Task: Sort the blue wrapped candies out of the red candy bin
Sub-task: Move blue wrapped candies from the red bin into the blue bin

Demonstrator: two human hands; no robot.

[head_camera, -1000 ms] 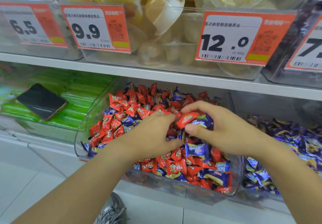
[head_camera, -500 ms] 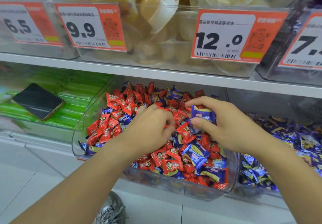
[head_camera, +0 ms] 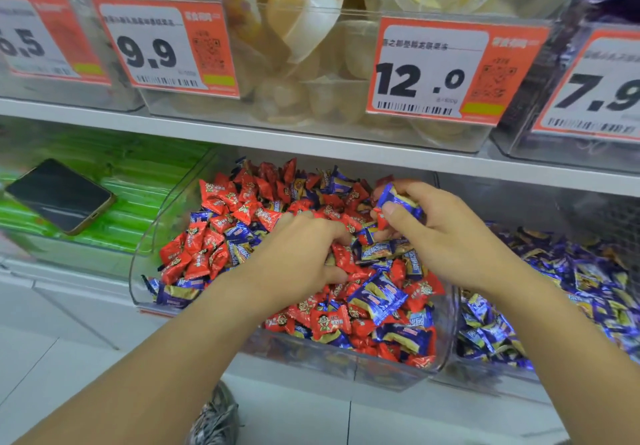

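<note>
A clear plastic bin [head_camera: 145, 271] on the lower shelf holds a heap of red wrapped candies [head_camera: 194, 257] mixed with blue wrapped candies [head_camera: 375, 294]. My left hand [head_camera: 298, 257] rests palm down in the middle of the heap, fingers curled among the candies; whether it holds any is hidden. My right hand [head_camera: 446, 237] is at the bin's back right, fingers pinched on a blue wrapped candy [head_camera: 398, 200] held just above the heap.
To the right stands a bin of blue candies [head_camera: 571, 289]. To the left, a black phone [head_camera: 59, 195] lies on a bin of green packets [head_camera: 138, 181]. The upper shelf carries jelly cup bins with price tags [head_camera: 443, 70]. A shoe [head_camera: 214, 417] shows on the floor below.
My right hand dropped the red candy it pinched with the blue one and rose slightly toward the bin's back right. My left hand dug lower into the heap.
</note>
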